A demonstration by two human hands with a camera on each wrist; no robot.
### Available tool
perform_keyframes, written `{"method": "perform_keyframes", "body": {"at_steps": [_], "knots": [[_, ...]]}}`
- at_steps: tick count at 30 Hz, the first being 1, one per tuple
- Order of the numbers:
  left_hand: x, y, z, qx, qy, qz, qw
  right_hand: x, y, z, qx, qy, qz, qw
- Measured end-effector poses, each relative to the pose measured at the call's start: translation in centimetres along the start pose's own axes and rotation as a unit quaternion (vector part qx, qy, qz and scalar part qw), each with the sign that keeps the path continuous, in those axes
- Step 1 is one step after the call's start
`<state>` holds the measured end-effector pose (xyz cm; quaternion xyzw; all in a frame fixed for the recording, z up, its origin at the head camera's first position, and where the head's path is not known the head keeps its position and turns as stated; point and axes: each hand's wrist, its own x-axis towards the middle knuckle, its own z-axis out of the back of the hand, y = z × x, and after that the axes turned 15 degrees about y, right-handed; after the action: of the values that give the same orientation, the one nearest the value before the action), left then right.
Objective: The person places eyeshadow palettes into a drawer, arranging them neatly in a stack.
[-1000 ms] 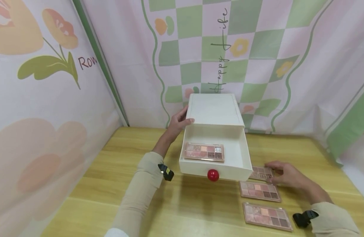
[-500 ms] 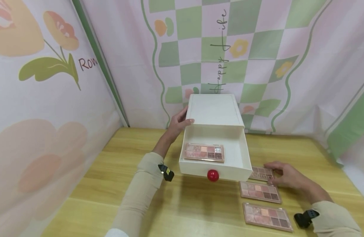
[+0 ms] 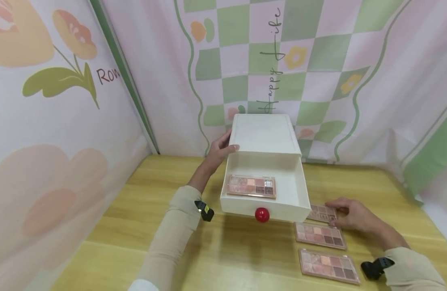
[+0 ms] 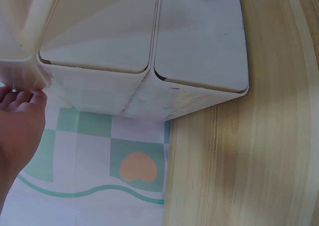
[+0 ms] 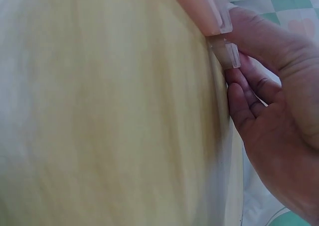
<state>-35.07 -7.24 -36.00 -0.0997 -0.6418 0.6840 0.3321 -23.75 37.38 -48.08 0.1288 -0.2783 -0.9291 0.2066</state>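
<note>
A white drawer cabinet (image 3: 265,131) stands at the back of the table, its top drawer (image 3: 287,188) pulled out. Inside that drawer an eyeshadow palette (image 3: 250,186) lies towards the left front. My left hand (image 3: 219,152) grips the cabinet's left side near the top, thumb over the upper edge. Its curled fingertips (image 4: 22,97) show against the cabinet in the left wrist view. On the right, my right hand (image 3: 356,216) pinches the end of another eyeshadow palette (image 3: 320,212), beside the drawer. The drawer front partly hides that palette's left end.
Two more eyeshadow palettes (image 3: 319,235) lie in a column nearer me, the closest palette (image 3: 329,265) at the front right. A red knob (image 3: 261,215) juts from the drawer front. Printed fabric (image 3: 267,60) hangs behind the wooden table (image 3: 136,226). Lower drawers (image 4: 199,37) show in the left wrist view.
</note>
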Motion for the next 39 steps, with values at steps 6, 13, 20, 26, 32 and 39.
{"method": "perform_keyframes", "body": {"at_steps": [6, 13, 20, 26, 32, 39], "knots": [[0.2, 0.0, 0.1, 0.002, 0.001, -0.001, 1.0, 0.1, 0.0, 0.0, 0.003, 0.007, -0.012, 0.9999], [0.2, 0.2, 0.2, -0.004, -0.001, 0.001, 1.0, 0.0, -0.1, 0.0, -0.006, 0.001, -0.019, 0.9998], [0.1, 0.0, 0.1, -0.005, 0.0, 0.004, 1.0, 0.0, -0.1, 0.0, 0.007, 0.001, -0.03, 0.9995], [0.0, -0.2, -0.1, -0.003, 0.001, -0.001, 1.0, -0.2, 0.0, 0.2, 0.008, 0.0, -0.044, 0.999], [0.1, -0.1, -0.1, -0.002, 0.001, -0.005, 1.0, -0.6, 0.4, 0.8, 0.007, -0.004, -0.056, 0.9984], [0.2, 0.1, 0.1, 0.005, 0.001, -0.004, 1.0, -1.2, 0.6, 1.5, 0.007, -0.031, -0.027, 0.9991]]}}
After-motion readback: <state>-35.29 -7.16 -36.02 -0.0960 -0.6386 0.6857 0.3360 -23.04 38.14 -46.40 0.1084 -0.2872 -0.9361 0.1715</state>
